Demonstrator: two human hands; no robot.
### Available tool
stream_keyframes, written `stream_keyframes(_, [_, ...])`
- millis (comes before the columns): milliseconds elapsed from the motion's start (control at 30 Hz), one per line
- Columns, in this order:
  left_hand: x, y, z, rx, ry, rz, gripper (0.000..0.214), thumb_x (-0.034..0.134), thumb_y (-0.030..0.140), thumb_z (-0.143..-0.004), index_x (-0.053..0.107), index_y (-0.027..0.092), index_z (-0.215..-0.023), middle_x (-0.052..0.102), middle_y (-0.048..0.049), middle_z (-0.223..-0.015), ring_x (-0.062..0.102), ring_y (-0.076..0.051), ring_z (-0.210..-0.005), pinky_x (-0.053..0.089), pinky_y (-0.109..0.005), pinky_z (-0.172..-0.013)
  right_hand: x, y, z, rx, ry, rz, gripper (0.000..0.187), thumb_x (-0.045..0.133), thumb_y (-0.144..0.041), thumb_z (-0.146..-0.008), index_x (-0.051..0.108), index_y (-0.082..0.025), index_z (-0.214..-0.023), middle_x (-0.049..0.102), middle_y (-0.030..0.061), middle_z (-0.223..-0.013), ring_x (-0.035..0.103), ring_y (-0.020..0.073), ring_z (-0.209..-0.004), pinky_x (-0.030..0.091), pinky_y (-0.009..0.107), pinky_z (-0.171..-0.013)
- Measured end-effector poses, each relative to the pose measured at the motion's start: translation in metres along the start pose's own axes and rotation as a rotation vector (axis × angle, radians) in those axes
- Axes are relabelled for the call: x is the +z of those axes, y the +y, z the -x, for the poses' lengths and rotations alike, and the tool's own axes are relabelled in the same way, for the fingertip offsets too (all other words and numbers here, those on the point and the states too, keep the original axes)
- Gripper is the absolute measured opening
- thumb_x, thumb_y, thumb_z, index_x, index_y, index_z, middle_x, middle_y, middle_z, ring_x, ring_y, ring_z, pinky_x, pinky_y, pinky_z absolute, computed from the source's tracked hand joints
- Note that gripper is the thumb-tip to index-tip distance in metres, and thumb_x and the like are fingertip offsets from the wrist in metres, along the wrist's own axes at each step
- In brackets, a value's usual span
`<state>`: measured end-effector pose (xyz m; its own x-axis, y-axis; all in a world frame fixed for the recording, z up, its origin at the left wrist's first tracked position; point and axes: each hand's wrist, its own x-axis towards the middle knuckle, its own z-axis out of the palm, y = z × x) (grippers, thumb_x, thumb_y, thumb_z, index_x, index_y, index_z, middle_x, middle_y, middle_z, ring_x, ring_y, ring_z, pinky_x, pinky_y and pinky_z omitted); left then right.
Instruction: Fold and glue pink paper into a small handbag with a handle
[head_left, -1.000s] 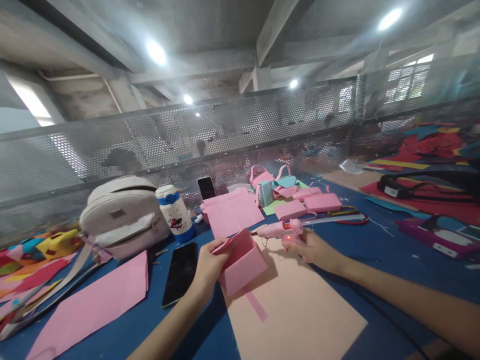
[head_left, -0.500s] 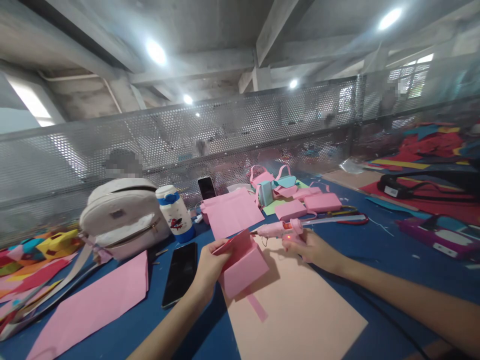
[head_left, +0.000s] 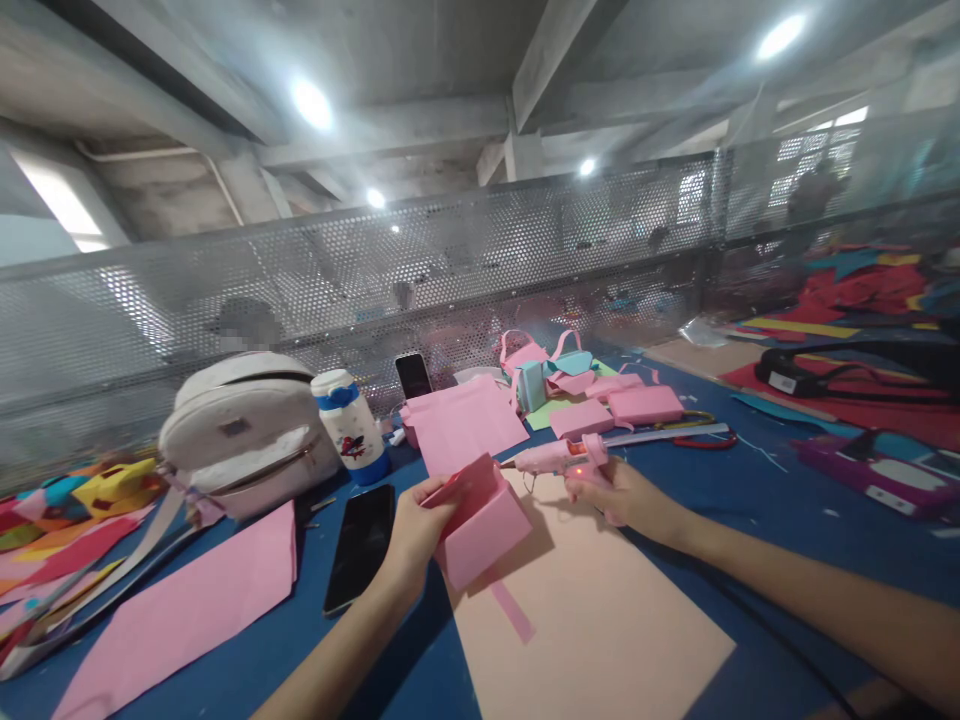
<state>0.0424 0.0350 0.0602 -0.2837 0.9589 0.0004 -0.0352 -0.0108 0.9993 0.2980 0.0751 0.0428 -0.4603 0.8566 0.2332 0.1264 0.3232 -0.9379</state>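
My left hand (head_left: 417, 532) grips a folded pink paper piece (head_left: 480, 520) by its left edge, lifted a little above a peach sheet (head_left: 592, 620) on the blue table. A thin pink paper strip (head_left: 513, 610) lies on the sheet under it. My right hand (head_left: 624, 497) is closed round the handle of a pink glue gun (head_left: 559, 457) with a small red light lit. The gun's nozzle points left, close to the top right corner of the folded piece.
A black phone (head_left: 360, 546) lies left of my left hand, a large pink sheet (head_left: 187, 610) further left. Behind stand a white bag (head_left: 244, 430), a white-and-blue bottle (head_left: 351, 426), another phone (head_left: 413, 376), pink paper (head_left: 465, 425), several small pink paper bags (head_left: 645, 404), scissors (head_left: 694, 432). Perforated metal screen (head_left: 450, 260) at the back.
My right hand has raised the glue gun slightly and gripped it more fully. The folded pink piece in my left hand has shifted a little up and left.
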Motion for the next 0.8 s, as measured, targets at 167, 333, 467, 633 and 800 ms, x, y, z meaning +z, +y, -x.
stream_keyframes(167, [0.0001, -0.0007, 0.0006, -0.008, -0.010, -0.010, 0.030, 0.079, 0.026, -0.050, 0.078, 0.011, -0.076, 0.075, -0.0055, -0.064, 0.064, -0.016, -0.054, 0.043, -0.020, -0.049, 0.0010, -0.0018, 0.0005, 0.008, -0.008, -0.018, 0.035, 0.059, -0.049, -0.083, 0.060, -0.014, -0.079, 0.039, -0.0068, -0.055, 0.031, 0.0051, -0.042, 0.030, 0.018, -0.036])
stream_keyframes(333, [0.0011, 0.0017, 0.0026, -0.006, -0.005, -0.012, 0.032, 0.080, 0.027, -0.050, 0.078, 0.011, -0.077, 0.075, -0.0062, -0.066, 0.064, -0.018, -0.054, 0.045, -0.022, -0.050, 0.0010, -0.0007, -0.0002, 0.026, -0.007, 0.016, 0.036, 0.058, -0.049, -0.084, 0.062, -0.012, -0.083, 0.044, -0.0051, -0.055, 0.032, 0.0052, -0.042, 0.027, 0.018, -0.036])
stream_keyframes(467, [0.0002, 0.0039, 0.0033, 0.014, 0.016, -0.007, 0.034, 0.080, 0.026, -0.052, 0.078, 0.011, -0.083, 0.076, -0.0073, -0.072, 0.066, -0.019, -0.057, 0.047, -0.023, -0.051, 0.0015, -0.0025, -0.0005, 0.027, 0.012, 0.059, 0.037, 0.057, -0.049, -0.085, 0.062, -0.012, -0.080, 0.047, -0.0033, -0.056, 0.034, 0.0059, -0.042, 0.028, 0.019, -0.037])
stream_keyframes(633, [-0.0010, 0.0034, 0.0026, 0.026, 0.022, -0.011, 0.033, 0.080, 0.026, -0.053, 0.077, 0.010, -0.081, 0.076, -0.0077, -0.071, 0.067, -0.020, -0.057, 0.046, -0.023, -0.049, 0.0018, -0.0031, -0.0008, 0.047, 0.012, 0.022, 0.038, 0.058, -0.051, -0.082, 0.061, -0.014, -0.081, 0.044, -0.0049, -0.054, 0.032, 0.0060, -0.039, 0.029, 0.020, -0.036])
stream_keyframes(800, [-0.0006, -0.0004, 0.0016, 0.013, -0.006, -0.027, 0.028, 0.078, 0.024, -0.053, 0.077, 0.011, -0.077, 0.075, -0.0059, -0.066, 0.065, -0.017, -0.055, 0.045, -0.021, -0.049, 0.0014, 0.0010, -0.0007, 0.030, 0.006, 0.008, 0.037, 0.058, -0.052, -0.083, 0.060, -0.016, -0.075, 0.042, -0.0049, -0.053, 0.037, 0.0077, -0.041, 0.033, 0.020, -0.037])
